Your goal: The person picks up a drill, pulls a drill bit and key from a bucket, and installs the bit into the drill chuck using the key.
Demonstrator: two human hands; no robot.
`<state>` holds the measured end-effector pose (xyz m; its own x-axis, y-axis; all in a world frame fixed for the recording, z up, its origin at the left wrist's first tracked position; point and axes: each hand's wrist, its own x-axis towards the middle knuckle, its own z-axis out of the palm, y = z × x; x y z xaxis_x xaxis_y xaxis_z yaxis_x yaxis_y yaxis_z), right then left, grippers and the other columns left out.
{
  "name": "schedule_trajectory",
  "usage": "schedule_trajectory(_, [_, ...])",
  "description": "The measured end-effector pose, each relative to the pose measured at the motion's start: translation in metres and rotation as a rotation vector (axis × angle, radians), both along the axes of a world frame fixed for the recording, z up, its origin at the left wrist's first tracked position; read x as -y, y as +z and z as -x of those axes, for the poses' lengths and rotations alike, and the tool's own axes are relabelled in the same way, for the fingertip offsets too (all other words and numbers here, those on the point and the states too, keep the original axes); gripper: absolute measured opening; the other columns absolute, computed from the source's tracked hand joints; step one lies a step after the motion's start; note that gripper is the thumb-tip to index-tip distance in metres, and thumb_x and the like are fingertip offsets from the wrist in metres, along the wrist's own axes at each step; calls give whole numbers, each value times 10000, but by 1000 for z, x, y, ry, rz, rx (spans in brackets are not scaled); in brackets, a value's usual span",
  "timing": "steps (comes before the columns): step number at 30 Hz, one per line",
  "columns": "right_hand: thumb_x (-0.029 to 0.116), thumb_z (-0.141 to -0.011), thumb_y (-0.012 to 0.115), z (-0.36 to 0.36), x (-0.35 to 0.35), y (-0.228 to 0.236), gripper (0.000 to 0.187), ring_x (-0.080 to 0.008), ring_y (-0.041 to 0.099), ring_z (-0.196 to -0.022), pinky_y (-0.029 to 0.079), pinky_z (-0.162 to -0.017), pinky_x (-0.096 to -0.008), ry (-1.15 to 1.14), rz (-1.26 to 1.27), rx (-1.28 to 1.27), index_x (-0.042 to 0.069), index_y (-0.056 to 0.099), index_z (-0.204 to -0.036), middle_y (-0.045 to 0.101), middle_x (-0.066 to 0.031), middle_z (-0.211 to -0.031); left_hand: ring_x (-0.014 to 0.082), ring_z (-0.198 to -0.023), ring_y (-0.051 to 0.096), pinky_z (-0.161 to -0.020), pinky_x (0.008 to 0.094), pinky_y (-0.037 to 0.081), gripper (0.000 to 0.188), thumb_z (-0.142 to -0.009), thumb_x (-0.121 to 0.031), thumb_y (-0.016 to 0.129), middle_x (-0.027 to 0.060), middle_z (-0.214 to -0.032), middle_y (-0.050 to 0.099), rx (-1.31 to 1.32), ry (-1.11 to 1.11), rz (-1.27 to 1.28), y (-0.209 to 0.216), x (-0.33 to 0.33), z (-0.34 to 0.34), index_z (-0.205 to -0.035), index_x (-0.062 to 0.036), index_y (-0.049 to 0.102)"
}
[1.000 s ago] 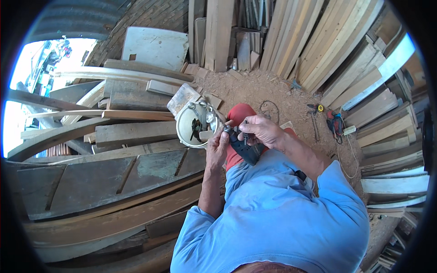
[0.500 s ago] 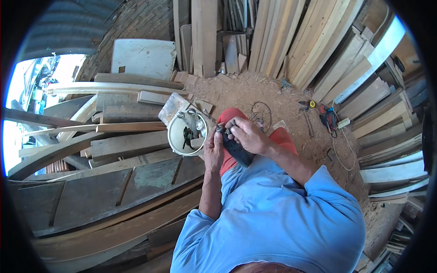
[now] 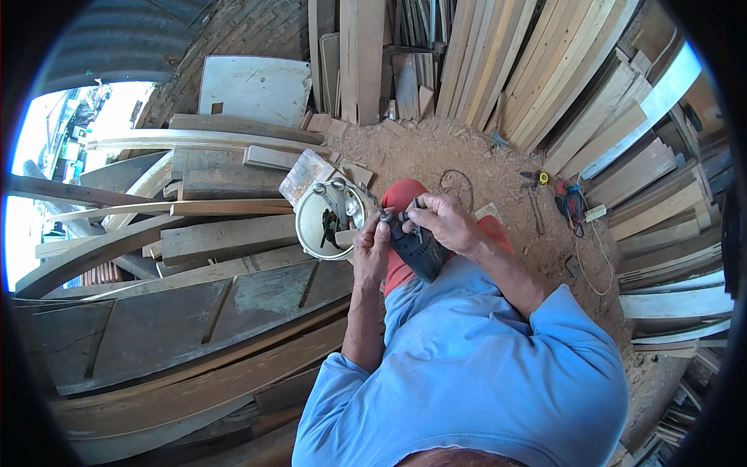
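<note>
A dark power tool (image 3: 422,257) with vent slots, its exact kind partly hidden by my fingers, rests on my lap against my thigh. My left hand (image 3: 372,245) is closed around its narrow metal front end. From the other side my right hand (image 3: 445,223) meets it, fingers pinched on a small dark metal piece (image 3: 415,205) too small to name. Just left of my hands stands a white bucket (image 3: 309,233) with metal fittings and a dark item inside.
Stacked timber (image 3: 233,237) fills the left side, and a long slotted board (image 3: 156,331) lies nearest me. Tall planks (image 3: 537,70) lean at the back right. On the sawdust floor are a yellow tape measure (image 3: 544,178), a red-and-black tool (image 3: 572,206) and a pale cord (image 3: 589,280).
My right hand has shifted slightly right and its fingers have opened a gap from the left hand, showing the dark piece. The view has moved a little.
</note>
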<state>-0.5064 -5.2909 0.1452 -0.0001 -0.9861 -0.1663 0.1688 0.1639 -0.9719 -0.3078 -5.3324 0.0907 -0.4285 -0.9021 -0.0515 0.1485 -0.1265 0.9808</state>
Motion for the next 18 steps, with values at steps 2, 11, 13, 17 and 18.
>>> schedule_trajectory(2, [174,-1021,602,0,2,3,203,-73,661,-762,539,-691,-244,19,-35,57,-2,687,-966,748,-68,-864,124,-1039,629,-934,282,490,439,-1077,-313,537,61,-1156,686,3,-10,0,3,0,0,-1344,29,602])
schedule_trajectory(11, [295,-1031,587,0,10,31,222,-56,602,-649,496,-554,-217,85,-393,266,78,609,-991,708,-17,-815,72,-939,595,-836,242,482,464,-1087,-354,506,20,-1083,684,196,-12,123,18,-1,-1,-1352,13,607])
schedule_trajectory(13, [274,-1030,578,1,12,28,208,-65,596,-631,483,-531,-222,76,-380,227,71,586,-987,682,-22,-779,90,-978,593,-873,257,471,441,-1086,-329,513,35,-1109,684,217,-21,115,20,-2,4,-1350,11,612])
schedule_trajectory(17, [195,-1011,520,-9,15,-10,233,-146,568,-524,448,-441,-324,-43,-8,-205,21,565,-863,624,-90,-722,149,-1115,603,-988,307,469,391,-1080,-253,532,86,-1203,682,244,-21,103,29,-9,10,-1354,15,610])
schedule_trajectory(18, [206,-1011,520,-10,18,-29,237,-151,564,-528,446,-447,-349,-94,184,-410,30,565,-859,600,-78,-702,151,-1086,608,-968,305,475,384,-1085,-251,515,86,-1162,682,216,4,123,27,-11,13,-1342,21,601])
